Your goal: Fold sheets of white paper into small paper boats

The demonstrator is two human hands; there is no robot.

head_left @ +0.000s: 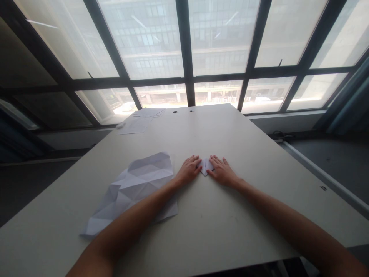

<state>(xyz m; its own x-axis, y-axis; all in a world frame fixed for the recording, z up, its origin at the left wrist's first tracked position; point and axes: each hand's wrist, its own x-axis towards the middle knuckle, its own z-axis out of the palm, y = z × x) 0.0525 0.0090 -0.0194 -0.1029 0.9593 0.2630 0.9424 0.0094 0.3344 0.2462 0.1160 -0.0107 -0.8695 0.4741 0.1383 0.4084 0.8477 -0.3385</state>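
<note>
Left forearm (121, 231) | folded paper (205, 166) between, touching left hand (188, 170), right hand (221, 171)

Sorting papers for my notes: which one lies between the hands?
The small folded paper between the left hand and right hand; the large creased sheet lies beside the left arm, and the flat papers sit at the table's far end.

Probably an office: a pale table (219, 231) before tall gridded windows (150, 46).

Glaring window (221, 38), somewhat dim right hand (221, 172)
</note>
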